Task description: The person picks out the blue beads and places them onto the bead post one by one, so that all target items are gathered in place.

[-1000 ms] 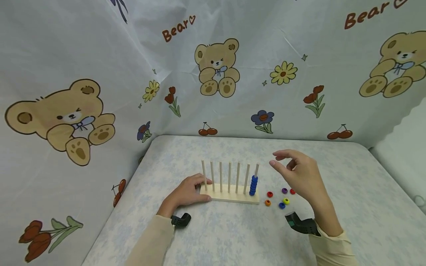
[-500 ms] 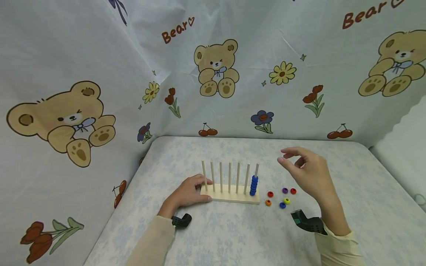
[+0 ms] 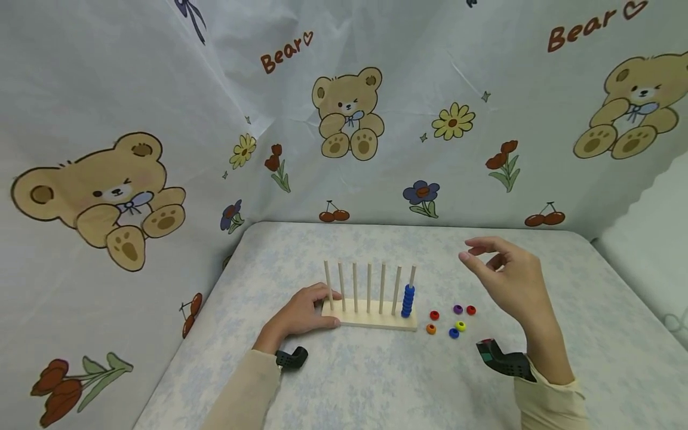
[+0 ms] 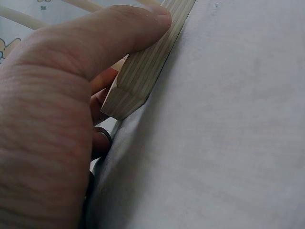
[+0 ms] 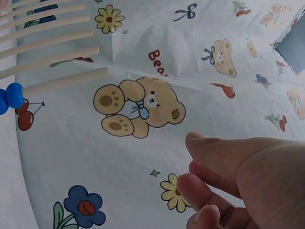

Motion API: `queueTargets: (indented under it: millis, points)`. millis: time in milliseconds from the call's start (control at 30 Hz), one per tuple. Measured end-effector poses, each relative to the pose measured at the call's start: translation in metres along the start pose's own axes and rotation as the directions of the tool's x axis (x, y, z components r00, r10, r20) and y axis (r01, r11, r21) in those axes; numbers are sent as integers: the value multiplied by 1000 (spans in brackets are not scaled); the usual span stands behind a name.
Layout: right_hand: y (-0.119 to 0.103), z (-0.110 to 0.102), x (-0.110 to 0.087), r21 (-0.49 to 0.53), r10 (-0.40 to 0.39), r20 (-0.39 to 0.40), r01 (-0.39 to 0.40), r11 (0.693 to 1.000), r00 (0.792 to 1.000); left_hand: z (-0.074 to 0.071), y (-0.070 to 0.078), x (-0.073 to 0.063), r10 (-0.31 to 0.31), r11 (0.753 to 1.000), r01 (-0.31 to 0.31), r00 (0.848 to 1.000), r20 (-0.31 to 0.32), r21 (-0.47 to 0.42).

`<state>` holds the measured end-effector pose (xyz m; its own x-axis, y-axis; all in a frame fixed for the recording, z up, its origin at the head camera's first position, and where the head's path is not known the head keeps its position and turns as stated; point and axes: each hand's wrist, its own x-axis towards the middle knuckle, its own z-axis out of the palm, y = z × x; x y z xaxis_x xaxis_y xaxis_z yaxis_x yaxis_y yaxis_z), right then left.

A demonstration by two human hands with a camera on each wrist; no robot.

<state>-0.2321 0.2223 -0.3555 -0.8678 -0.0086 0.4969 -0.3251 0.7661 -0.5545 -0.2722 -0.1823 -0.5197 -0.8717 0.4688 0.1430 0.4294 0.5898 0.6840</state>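
A wooden peg stand, a flat base with a row of several thin upright pegs, stands on the table. Blue beads are stacked on its rightmost peg; the other pegs are bare. My left hand grips the left end of the base, thumb along the front edge and fingers behind. In the left wrist view, the thumb lies against the layered wood edge. My right hand is raised over the table, right of the stand, fingers loosely bent and thumb apart from them, holding nothing.
Loose beads lie between the stand and my right arm: two red ones, a purple, an orange, a yellow and a blue. A bear-printed cloth hangs behind and left of the table.
My right hand has drifted to the right, away from the stand, still raised. The left hand keeps its grip on the base, and the beads lie as before.
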Motion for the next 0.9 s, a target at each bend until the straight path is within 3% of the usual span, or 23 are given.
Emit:
queueTargets:
  millis: [900]
  points:
    - [30,10,-20,-84,1,121,9,996,993,4,-1,2,-45,999,45,999,-7,23]
